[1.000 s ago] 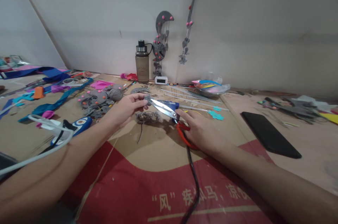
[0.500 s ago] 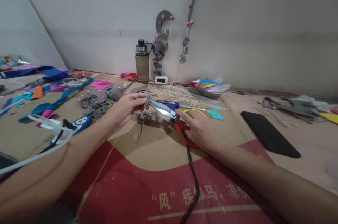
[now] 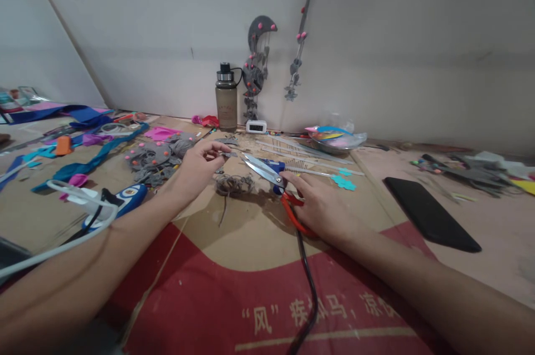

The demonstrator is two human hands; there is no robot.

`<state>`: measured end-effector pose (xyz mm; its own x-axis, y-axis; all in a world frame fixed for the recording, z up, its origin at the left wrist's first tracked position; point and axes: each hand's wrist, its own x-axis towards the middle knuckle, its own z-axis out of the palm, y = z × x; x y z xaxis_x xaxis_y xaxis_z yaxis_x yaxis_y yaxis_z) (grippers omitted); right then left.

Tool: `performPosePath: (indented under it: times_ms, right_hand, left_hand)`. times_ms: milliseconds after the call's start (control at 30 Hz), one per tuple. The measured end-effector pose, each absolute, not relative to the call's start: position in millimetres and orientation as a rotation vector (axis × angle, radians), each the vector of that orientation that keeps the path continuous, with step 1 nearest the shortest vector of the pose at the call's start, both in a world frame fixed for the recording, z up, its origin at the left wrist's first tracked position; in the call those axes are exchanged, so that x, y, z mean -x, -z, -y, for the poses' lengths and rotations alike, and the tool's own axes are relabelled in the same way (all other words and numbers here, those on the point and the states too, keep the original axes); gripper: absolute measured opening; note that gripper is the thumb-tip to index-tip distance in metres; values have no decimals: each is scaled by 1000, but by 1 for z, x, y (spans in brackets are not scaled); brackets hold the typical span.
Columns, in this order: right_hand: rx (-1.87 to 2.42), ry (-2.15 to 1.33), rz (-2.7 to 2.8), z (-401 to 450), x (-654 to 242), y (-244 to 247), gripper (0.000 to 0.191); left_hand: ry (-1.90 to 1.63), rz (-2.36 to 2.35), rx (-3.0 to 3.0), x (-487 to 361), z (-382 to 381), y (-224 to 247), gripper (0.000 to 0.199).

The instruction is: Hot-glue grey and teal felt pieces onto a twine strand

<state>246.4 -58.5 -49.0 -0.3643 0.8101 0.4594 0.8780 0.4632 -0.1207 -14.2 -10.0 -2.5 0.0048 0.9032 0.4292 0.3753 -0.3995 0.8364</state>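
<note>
My left hand (image 3: 203, 168) pinches a small grey scrap (image 3: 229, 154) between thumb and fingers. My right hand (image 3: 320, 204) is wrapped round the red handles of a pair of scissors (image 3: 262, 170). Their silver blades point up and left toward the scrap, slightly parted and separate from it. Beneath the blades lies a tangle of grey yarn (image 3: 234, 184) with one loose end. A blue tool (image 3: 273, 166) is partly hidden behind the scissors.
Grey felt pieces with pink and orange dots (image 3: 152, 160) lie left. A bottle (image 3: 227, 101) and small clock (image 3: 256, 127) stand by the wall. A black phone (image 3: 430, 213) lies right, turquoise flowers (image 3: 343, 181) nearer the middle. A dark cable (image 3: 307, 271) crosses the cardboard.
The scissor blades have opened a little and come away from the grey piece. My left hand has drawn slightly left and up with it.
</note>
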Motion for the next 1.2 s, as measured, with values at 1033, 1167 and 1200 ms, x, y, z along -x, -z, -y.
performPosePath:
  times_ms: [1033, 1167, 1200]
  right_hand:
    - [1447, 207, 2322, 61, -244, 45, 45]
    - [1434, 201, 2317, 60, -245, 47, 47]
    - [1438, 196, 2319, 60, -246, 48, 48]
  left_hand:
    - [-1324, -972, -1412, 8, 11, 5, 51]
    - [-1317, -976, -1388, 8, 11, 6, 48]
    - [-1315, -972, -1381, 8, 11, 6, 48]
